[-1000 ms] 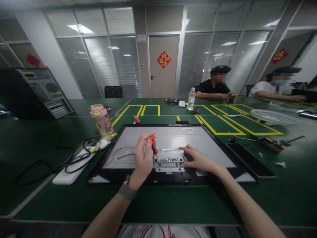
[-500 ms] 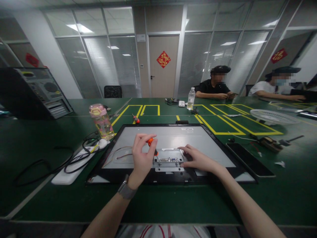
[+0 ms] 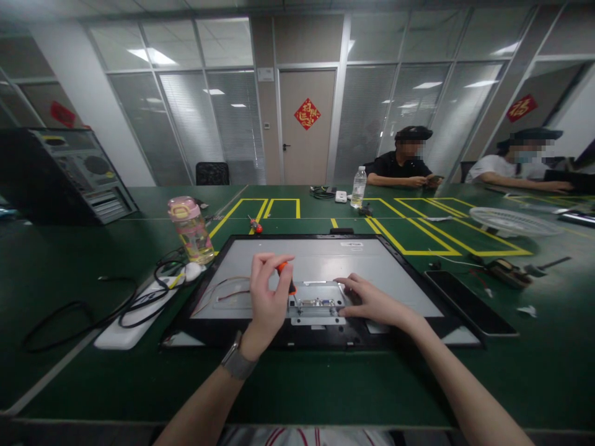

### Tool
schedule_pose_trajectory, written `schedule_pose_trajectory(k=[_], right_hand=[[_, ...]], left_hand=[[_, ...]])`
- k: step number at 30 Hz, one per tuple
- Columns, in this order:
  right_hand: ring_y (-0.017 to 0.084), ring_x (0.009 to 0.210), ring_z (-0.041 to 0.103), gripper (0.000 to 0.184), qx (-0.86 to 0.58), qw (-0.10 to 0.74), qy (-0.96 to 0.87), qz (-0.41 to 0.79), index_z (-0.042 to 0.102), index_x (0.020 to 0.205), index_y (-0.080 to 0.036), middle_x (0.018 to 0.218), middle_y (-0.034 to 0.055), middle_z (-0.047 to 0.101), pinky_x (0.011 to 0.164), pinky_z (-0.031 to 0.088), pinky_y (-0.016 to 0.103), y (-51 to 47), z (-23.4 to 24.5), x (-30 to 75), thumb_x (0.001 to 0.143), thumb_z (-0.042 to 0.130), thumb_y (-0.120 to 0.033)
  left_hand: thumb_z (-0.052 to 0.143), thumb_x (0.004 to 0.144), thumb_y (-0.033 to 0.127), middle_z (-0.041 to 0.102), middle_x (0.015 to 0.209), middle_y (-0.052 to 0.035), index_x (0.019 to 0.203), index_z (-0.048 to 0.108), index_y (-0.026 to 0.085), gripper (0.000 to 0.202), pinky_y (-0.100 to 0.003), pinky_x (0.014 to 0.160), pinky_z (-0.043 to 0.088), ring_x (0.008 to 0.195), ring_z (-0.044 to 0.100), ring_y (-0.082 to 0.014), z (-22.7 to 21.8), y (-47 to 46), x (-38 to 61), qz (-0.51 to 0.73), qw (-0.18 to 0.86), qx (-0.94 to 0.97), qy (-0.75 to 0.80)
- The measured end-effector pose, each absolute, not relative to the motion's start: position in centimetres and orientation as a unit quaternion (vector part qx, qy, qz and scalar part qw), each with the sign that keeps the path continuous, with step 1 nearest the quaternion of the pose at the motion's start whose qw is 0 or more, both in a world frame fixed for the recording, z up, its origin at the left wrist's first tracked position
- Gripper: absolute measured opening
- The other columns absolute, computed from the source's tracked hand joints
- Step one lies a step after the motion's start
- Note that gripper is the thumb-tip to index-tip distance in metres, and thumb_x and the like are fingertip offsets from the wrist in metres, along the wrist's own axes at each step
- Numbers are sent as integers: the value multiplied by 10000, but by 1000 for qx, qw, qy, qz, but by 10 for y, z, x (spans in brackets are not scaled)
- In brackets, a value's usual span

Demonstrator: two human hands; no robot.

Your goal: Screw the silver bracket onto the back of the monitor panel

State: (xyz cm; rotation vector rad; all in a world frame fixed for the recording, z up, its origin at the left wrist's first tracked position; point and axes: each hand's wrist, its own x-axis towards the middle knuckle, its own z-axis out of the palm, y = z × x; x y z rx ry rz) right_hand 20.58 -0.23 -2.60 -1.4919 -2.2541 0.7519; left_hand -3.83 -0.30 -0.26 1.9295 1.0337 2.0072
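Observation:
A monitor panel (image 3: pixel 372 263) lies back side up on the green table, grey metal inside a black frame. Near its front edge sits a small metal bracket (image 3: pixel 317 303) with connector ports. My left hand (image 3: pixel 267 296) pinches the orange handle of a small screwdriver (image 3: pixel 287 276), whose tip stands at the bracket's left end. My right hand (image 3: pixel 369 300) lies flat with spread fingers on the panel, touching the bracket's right side. Thin wires (image 3: pixel 223 291) run over the panel to the left.
A pink-capped bottle (image 3: pixel 191 229), a white power strip (image 3: pixel 134 316) with black cables and a computer case (image 3: pixel 69 176) are at left. A black flat piece (image 3: pixel 469 300) lies right of the panel. Two people sit at the far right. A red screwdriver (image 3: pixel 255 225) and water bottle (image 3: pixel 358 186) lie behind.
My left fingers have shifted on the screwdriver handle, turning it a little. The right hand and the panel have stayed where they were.

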Motion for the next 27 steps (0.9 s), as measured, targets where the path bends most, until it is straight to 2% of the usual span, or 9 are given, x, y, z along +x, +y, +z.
schedule_pose_trajectory(k=[3, 5, 8, 12, 16, 19, 24, 27], right_hand=[[238, 977, 555, 622, -523, 167, -793, 263, 485, 1318, -207, 1068, 74, 510, 898, 443, 346, -2, -28, 207, 759, 673, -403], [235, 970, 553, 624, -521, 166, -795, 263, 484, 1319, -198, 1075, 78, 508, 893, 445, 345, -1, -29, 207, 761, 672, -406], [234, 969, 553, 628, -520, 168, -795, 263, 490, 1314, -197, 1079, 77, 508, 892, 444, 343, 0, -31, 208, 753, 678, -409], [237, 972, 552, 630, -520, 172, -794, 265, 494, 1312, -196, 1081, 79, 510, 899, 440, 350, 0, -30, 207, 746, 683, -396], [236, 963, 553, 623, -525, 167, -791, 268, 493, 1311, -183, 1081, 83, 509, 893, 443, 355, -2, -27, 206, 749, 677, -380], [235, 964, 557, 625, -525, 166, -789, 272, 485, 1317, -190, 1076, 80, 509, 890, 448, 352, -2, -26, 206, 751, 675, -375], [237, 984, 562, 630, -521, 166, -792, 272, 487, 1315, -182, 1093, 85, 516, 899, 444, 345, 0, -30, 207, 751, 675, -391], [238, 997, 560, 634, -519, 169, -792, 274, 481, 1320, -193, 1114, 85, 515, 907, 442, 343, -1, -29, 207, 754, 670, -408]], left_hand=[[393, 939, 228, 583, 990, -65, 1022, 665, 195, 286, -320, 833, 446, 944, 555, -192, -3, -4, -39, 666, 124, 653, 338], [383, 942, 213, 618, 1026, -72, 1063, 646, 191, 290, -329, 857, 450, 964, 572, -196, -3, -4, -38, 668, 148, 651, 330], [459, 922, 223, 613, 964, -58, 1045, 650, 197, 229, -309, 812, 462, 904, 581, -185, -5, -2, -38, 667, 133, 652, 335], [567, 868, 248, 524, 845, -25, 927, 680, 205, 134, -286, 758, 461, 824, 545, -168, -5, -3, -38, 670, 80, 651, 348], [400, 935, 240, 578, 994, -64, 1031, 667, 197, 287, -322, 832, 457, 956, 554, -197, -4, -5, -39, 661, 124, 661, 334], [381, 943, 213, 623, 1059, -73, 1080, 640, 186, 294, -338, 884, 447, 1003, 572, -202, -4, -4, -39, 666, 156, 656, 320], [540, 883, 217, 592, 892, -36, 991, 667, 202, 168, -285, 768, 455, 847, 567, -169, -4, -3, -38, 670, 107, 657, 327], [517, 895, 223, 547, 892, -36, 977, 674, 208, 178, -281, 744, 446, 840, 546, -168, -3, -5, -39, 668, 98, 663, 322]])
